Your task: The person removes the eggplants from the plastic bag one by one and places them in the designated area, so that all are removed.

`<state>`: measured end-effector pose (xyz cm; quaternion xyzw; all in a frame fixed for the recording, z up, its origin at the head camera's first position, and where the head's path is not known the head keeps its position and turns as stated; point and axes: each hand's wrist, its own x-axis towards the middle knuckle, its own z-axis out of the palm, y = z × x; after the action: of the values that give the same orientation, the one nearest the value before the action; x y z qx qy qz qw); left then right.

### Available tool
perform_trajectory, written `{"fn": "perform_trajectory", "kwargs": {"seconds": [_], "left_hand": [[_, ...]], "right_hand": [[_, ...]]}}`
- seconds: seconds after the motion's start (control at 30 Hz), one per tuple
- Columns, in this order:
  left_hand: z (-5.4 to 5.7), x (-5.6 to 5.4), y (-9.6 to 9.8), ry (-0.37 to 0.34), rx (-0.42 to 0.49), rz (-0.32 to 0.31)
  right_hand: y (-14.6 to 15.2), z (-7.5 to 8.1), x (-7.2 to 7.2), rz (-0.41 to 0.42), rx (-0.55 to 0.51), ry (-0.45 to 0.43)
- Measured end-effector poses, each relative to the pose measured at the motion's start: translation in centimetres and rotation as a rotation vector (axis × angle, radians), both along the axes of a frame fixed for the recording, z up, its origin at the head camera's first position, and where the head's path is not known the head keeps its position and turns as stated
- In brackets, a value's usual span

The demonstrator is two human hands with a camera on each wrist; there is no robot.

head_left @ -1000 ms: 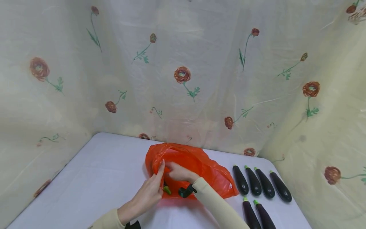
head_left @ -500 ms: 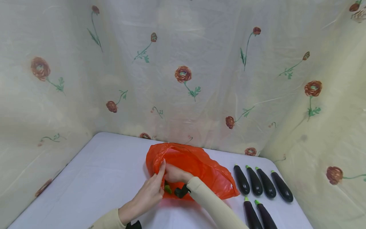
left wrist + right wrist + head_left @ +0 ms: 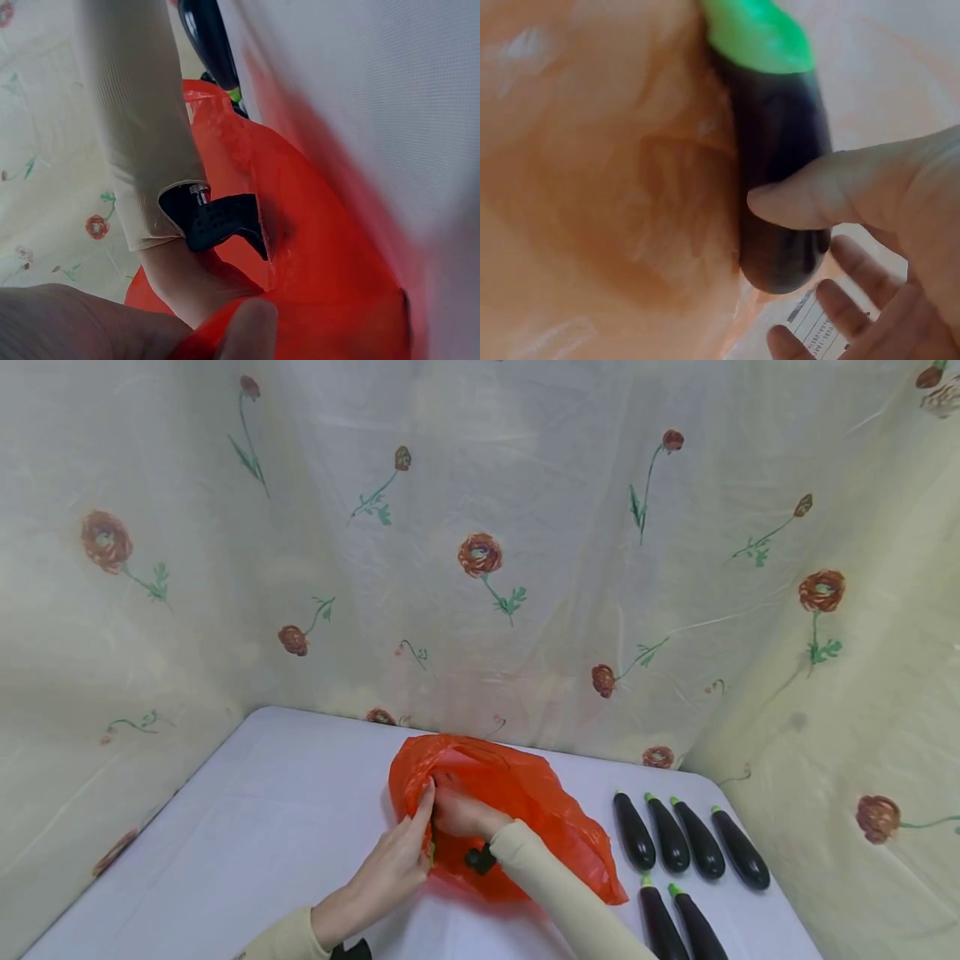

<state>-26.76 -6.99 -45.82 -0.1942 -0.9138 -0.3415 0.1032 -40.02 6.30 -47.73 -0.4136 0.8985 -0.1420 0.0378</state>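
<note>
A thin red plastic bag (image 3: pixel 517 793) lies on its side with its mouth toward me. My left hand (image 3: pixel 390 868) pinches the bag's rim between thumb and fingers, with the thumb (image 3: pixel 251 330) over the plastic in the left wrist view. Inside the bag is my right hand (image 3: pixel 461 810), partly hidden by the rim. In the right wrist view an eggplant (image 3: pixel 780 127) with a bright green cap lies inside the bag. The right thumb (image 3: pixel 802 202) lies across its lower end, while the other fingers (image 3: pixel 847 311) are spread loosely beyond it.
Several dark eggplants (image 3: pixel 633 831) lie to the right of the bag, two of them nearer me. A white table (image 3: pixel 262 827) carries everything. Floral plastic sheeting (image 3: pixel 375 568) hangs behind and along both sides. A printed white paper (image 3: pixel 810 322) shows past the right fingers.
The eggplant's green cap has mostly gone out of sight behind my left hand. The bag's right end has sagged toward me. My left hand keeps its place at the rim.
</note>
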Motion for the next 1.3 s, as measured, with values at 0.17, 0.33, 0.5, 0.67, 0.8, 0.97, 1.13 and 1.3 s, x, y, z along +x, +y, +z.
{"fn": "perform_trajectory", "kwargs": {"seconds": [0.17,0.33,0.5,0.67,0.8,0.97,1.13,1.3], "left_hand": [[0.0,0.0,0.1,-0.037,0.004,-0.002],[-0.1,-0.2,0.1,-0.070,0.007,-0.004],[-0.4,-0.1,0.1,-0.013,-0.002,0.003],[-0.6,0.0,0.2,0.036,0.006,0.005],[-0.6,0.0,0.1,0.050,0.001,0.009],[-0.6,0.0,0.1,0.069,-0.007,0.000],[-0.5,-0.1,0.1,0.014,0.003,-0.016],[-0.4,0.0,0.1,0.000,0.008,-0.013]], "right_hand": [[0.3,-0.5,-0.1,-0.009,0.042,0.075],[0.6,-0.6,-0.1,0.011,0.060,0.120],[0.7,-0.6,-0.4,0.034,0.137,0.301],[1.1,-0.1,-0.9,0.016,0.099,0.296],[1.8,0.7,-0.9,-0.008,0.015,0.102],[2.5,1.0,-0.7,-0.047,-0.050,-0.049],[2.9,0.9,-0.3,-0.075,-0.127,-0.131],[3.0,1.0,0.4,-0.152,-0.177,-0.174]]}}
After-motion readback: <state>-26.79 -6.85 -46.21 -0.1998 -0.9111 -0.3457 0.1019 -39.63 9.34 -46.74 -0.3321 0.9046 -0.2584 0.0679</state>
